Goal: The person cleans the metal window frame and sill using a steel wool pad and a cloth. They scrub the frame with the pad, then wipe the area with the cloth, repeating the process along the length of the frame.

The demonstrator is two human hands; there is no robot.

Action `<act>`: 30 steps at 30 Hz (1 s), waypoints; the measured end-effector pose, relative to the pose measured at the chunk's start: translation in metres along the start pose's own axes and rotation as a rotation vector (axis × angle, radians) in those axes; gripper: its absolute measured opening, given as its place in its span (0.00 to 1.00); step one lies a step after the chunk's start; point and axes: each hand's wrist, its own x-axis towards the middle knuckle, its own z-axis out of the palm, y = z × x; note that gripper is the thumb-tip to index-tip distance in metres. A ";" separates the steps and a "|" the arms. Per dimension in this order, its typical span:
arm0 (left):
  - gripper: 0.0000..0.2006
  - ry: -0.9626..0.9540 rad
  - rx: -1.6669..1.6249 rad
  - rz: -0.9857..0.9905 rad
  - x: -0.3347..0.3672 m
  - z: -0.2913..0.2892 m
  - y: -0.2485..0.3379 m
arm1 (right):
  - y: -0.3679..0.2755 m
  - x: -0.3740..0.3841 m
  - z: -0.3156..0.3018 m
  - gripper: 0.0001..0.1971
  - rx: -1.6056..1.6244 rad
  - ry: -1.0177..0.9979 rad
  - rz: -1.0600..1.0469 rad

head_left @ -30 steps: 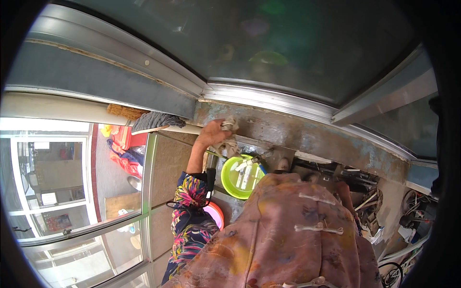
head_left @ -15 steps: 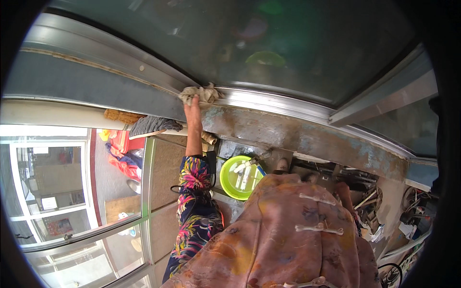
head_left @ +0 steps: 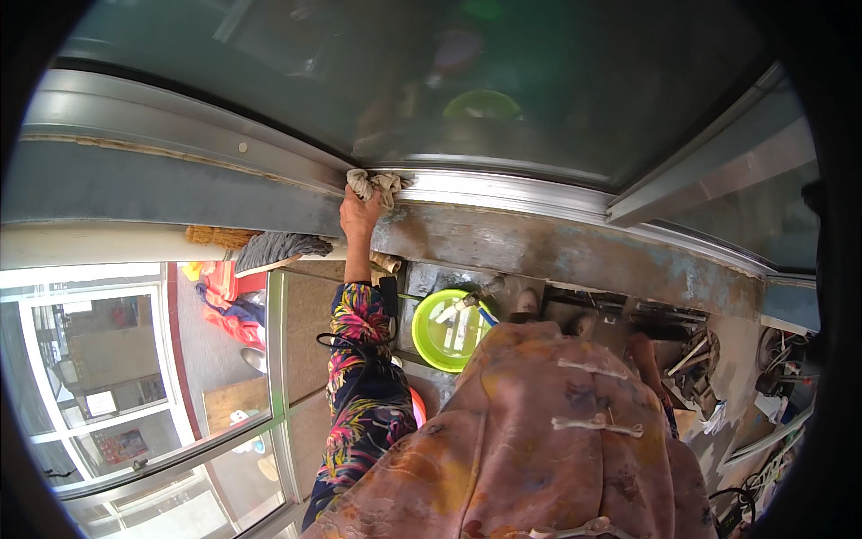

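- Head view: found left hand (head_left: 359, 214) at the end of an outstretched arm, gripping a cloth (head_left: 384, 183).
- Found left fingers bent and closed on the cloth; cannot tell their spacing, being partly buried in folds.
- Located cloth, pale and crumpled, at the lower left corner of the silver frame (head_left: 503, 191), against the metal, beside the ledge (head_left: 539, 244).
- Saw right hand (head_left: 641, 352) low beside the apron (head_left: 539, 440), blurred and in shade; cannot tell whether spread or pressed together.
- Noted dark glass (head_left: 557, 99) within the frame, with a green reflection showing.
- Noted worn paint along the ledge, grey-brown with bluish patches.
- Observed green basin (head_left: 418, 341) near the ledge, with pale strips showing inside; cannot tell whether reflections or objects.
- Observed pink basin (head_left: 418, 409), mostly hidden between sleeve (head_left: 364, 377) and apron.
- Recorded grey mop (head_left: 283, 247) and straw broom (head_left: 215, 236) side by side, to the left of the left hand.
- Checked for writing: found a white sheet (head_left: 101, 402) and a reddish poster (head_left: 123, 446) at the window (head_left: 72, 418), far left; too small to read.
- Noted tangled cables (head_left: 783, 454) at far right.
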 end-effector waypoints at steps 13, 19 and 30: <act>0.35 -0.152 -0.028 -0.074 0.012 0.005 0.015 | 0.000 0.007 -0.001 0.11 0.147 -0.005 0.010; 0.32 -0.111 -0.020 0.010 -0.024 0.025 0.055 | 0.001 0.010 -0.003 0.10 0.160 -0.111 0.200; 0.25 -0.192 -0.223 0.261 -0.096 0.058 0.132 | 0.057 0.014 -0.007 0.11 0.119 -0.148 0.092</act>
